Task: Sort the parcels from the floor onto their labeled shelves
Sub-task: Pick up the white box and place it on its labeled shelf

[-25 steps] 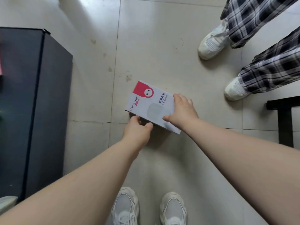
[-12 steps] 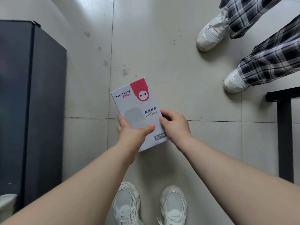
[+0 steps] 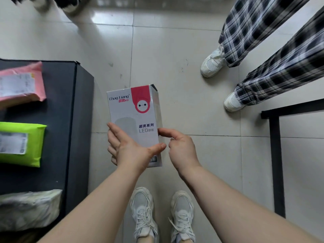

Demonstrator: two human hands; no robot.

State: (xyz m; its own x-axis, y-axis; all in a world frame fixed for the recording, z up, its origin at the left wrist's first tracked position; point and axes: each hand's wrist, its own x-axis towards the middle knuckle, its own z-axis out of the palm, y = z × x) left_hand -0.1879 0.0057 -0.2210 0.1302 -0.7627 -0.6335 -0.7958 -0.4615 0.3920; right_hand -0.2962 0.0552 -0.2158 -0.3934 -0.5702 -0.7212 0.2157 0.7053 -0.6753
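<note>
A white LED bulb box point(image 3: 135, 116) with a red patch and a round face on it is held upright above the tiled floor. My left hand point(image 3: 129, 149) grips its lower part, fingers behind and thumb across the front. My right hand point(image 3: 178, 148) is at the box's right edge, only the fingertips touching or just off it; the other fingers are curled. On the dark shelf top point(image 3: 59, 120) at the left lie a pink parcel point(image 3: 19, 85), a lime green parcel point(image 3: 21, 144) and a white wrapped parcel point(image 3: 28, 209).
A person in plaid trousers point(image 3: 273, 50) and white shoes stands at the upper right. A black metal frame point(image 3: 275, 155) stands at the right. My own white shoes point(image 3: 163, 214) are below. Another person's dark shoes point(image 3: 57, 2) show at the top left.
The box has been lifted off the floor and turned upright, closer to me. My right hand has loosened to its edge. The view has shifted and the shelf top's parcels now show.
</note>
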